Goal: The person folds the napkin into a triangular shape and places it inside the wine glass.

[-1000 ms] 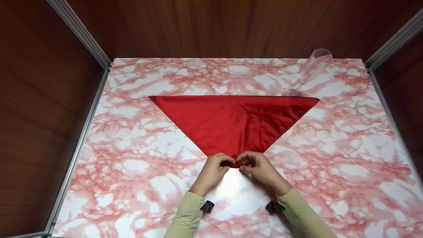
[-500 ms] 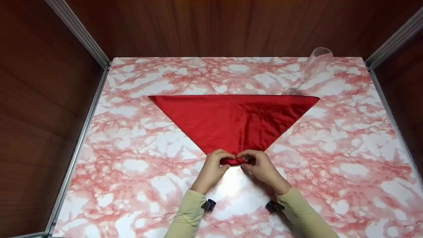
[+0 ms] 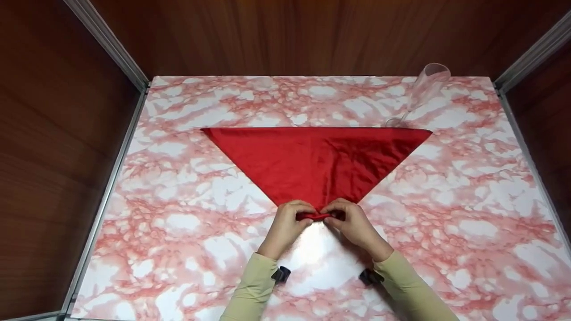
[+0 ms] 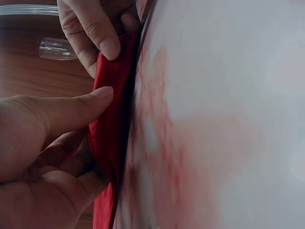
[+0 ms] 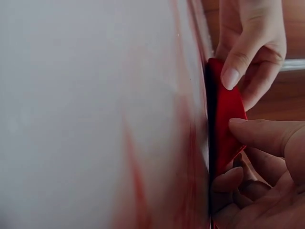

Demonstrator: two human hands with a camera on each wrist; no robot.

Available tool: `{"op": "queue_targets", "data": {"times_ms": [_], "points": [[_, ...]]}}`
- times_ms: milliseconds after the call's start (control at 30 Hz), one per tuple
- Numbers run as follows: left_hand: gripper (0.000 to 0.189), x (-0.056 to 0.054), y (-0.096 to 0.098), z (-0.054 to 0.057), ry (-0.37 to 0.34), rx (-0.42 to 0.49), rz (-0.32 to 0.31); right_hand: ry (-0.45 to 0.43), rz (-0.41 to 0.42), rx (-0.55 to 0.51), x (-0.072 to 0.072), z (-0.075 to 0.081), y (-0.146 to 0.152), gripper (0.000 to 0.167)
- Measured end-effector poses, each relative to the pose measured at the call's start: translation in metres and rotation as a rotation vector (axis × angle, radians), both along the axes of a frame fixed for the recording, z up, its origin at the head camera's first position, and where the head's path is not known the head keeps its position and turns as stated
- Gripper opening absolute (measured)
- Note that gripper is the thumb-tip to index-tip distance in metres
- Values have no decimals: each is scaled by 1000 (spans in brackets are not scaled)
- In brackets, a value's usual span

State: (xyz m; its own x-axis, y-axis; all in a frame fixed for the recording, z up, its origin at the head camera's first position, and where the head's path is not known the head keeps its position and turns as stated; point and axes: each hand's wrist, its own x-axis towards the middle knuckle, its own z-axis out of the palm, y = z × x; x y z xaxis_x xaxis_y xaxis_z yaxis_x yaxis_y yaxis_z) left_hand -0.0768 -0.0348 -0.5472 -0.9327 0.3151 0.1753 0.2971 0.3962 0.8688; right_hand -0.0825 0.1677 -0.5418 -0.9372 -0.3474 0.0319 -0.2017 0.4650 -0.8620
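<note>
"What's the person wearing on the arms?"

"Both sleeves are showing a plain, pale yellow-green. The left sleeve (image 3: 250,287) is creasing along its length; the right sleeve (image 3: 412,287) is looking smoother. Both are ending at the wrist."

"And what's that dark stuff?"

"A black mount (image 3: 282,274) is jutting from the left cuff's right side, and a black twin (image 3: 370,277) is poking from the right cuff's left side."

"Beyond the cuffs?"

"The left hand (image 3: 284,227) and right hand (image 3: 355,226) are staying bare, their thumbnails (image 4: 109,48) looking short and rounded."
</note>
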Motion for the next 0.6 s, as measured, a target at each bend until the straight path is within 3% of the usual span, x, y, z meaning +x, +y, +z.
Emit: {"op": "queue_targets", "data": {"times_ms": [267, 600], "points": [[19, -2, 2, 3, -71, 20, 6, -57, 29, -48, -3, 0, 2, 15], [13, -6, 1, 4, -102, 39, -8, -155, 60, -47, -9, 5, 5, 12]]}}
